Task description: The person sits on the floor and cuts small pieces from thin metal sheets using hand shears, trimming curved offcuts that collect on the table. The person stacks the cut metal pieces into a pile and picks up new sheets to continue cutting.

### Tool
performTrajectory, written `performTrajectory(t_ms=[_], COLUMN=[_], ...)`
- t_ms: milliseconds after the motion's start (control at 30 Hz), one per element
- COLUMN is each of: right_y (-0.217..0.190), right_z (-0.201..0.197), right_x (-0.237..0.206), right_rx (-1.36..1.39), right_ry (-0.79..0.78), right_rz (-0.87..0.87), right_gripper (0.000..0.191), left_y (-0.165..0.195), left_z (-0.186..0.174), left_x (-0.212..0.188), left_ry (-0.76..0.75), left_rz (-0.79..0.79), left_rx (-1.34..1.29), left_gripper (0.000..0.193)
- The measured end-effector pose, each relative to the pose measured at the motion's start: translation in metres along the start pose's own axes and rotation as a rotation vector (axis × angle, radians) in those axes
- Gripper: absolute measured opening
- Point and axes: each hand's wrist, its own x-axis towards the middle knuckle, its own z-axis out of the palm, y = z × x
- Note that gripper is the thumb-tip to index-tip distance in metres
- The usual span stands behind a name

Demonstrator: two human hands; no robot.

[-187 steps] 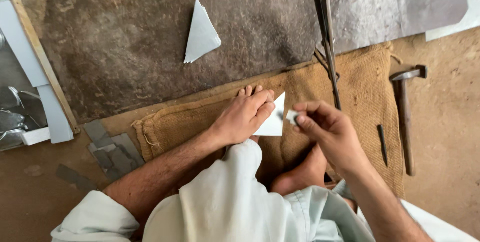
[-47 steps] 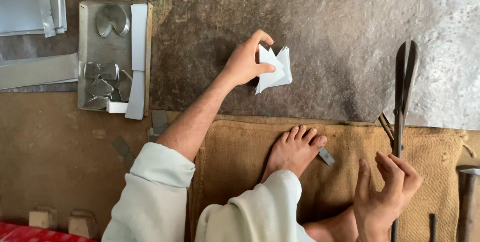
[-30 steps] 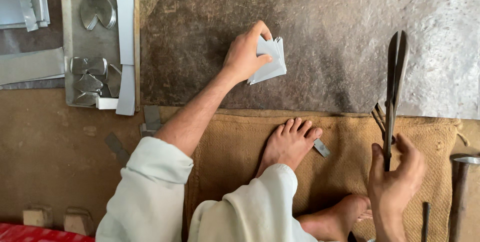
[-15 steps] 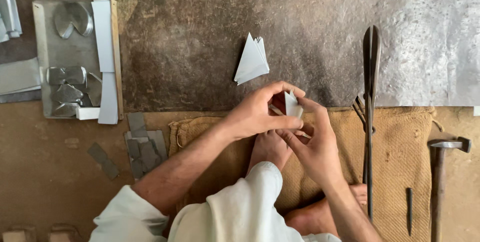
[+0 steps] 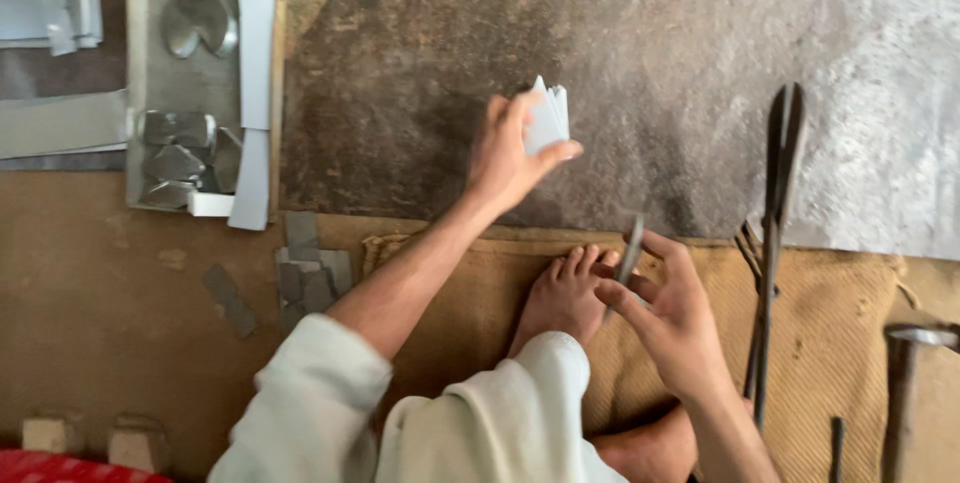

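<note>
Two hands are busy. Near my bare foot [image 5: 562, 295] on the sack mat [image 5: 830, 343], my right hand [image 5: 668, 315] pinches a thin metal strip [image 5: 630, 251]. Past the foot, over the dark slab [image 5: 400, 93], my left hand [image 5: 510, 155] grips folded pale sheet pieces [image 5: 548, 115]. I think I am sorting cut bits; next needs a gentle, steady grip.

A tray [image 5: 150, 63] of metal offcuts [image 5: 180, 143] lies upper left. Long shears [image 5: 775, 243] and a hammer [image 5: 905, 383] rest on burlap [image 5: 830, 343] at right.
</note>
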Motion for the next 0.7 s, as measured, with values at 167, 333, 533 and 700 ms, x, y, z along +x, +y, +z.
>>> performTrajectory(t_ms=[167, 333, 533, 700], right_y=[0.008, -0.01, -0.041, -0.052], right_z=[-0.004, -0.013, -0.002, 0.003], right_x=[0.003, 0.001, -0.005, -0.01], right_rx=[0.103, 0.074, 0.034, -0.014], right_ry=[0.006, 0.059, -0.015, -0.037], right_rz=[0.004, 0.129, 0.063, -0.034], right_gripper=[0.07, 0.069, 0.068, 0.072], left_y=[-0.037, 0.014, 0.086, 0.094], left_z=[-0.002, -0.009, -0.024, -0.02], left_x=[0.028, 0.001, -0.044, -0.046], left_ry=[-0.147, -0.157, -0.634, -0.585], left_rz=[-0.142, -0.069, -0.031, 0.003], left_rx=[0.371, 0.067, -0.649, -0.768], left_gripper=[0.068, 0.079, 0.054, 0.044])
